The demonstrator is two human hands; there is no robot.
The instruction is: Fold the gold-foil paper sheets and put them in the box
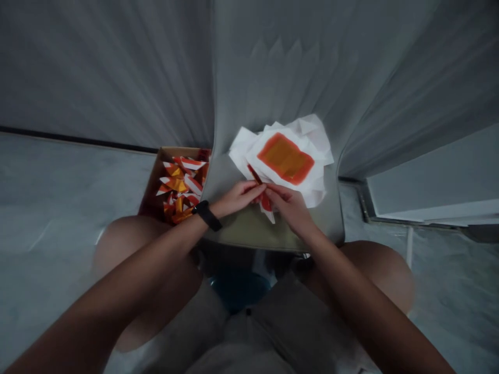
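The left hand and right hand meet near the middle of the view, each with its fingers pressed together. Their fingertips close from either side on a red-and-white paper strip. They cover the strip's middle, so the exact pinch is hard to make out, though its lower end pokes out below them. A black wristband circles the left wrist.

Just beyond the hands, at about one o'clock, a loose pile of white paper lies on a pale seat, with an orange-and-red square on its top sheet. At nine o'clock, a cardboard box holds folded red, white and gold paper pieces; the seat hides its right side. Grey cloth rises behind. At six o'clock, a blue thing sits in shadow, too dim to identify.
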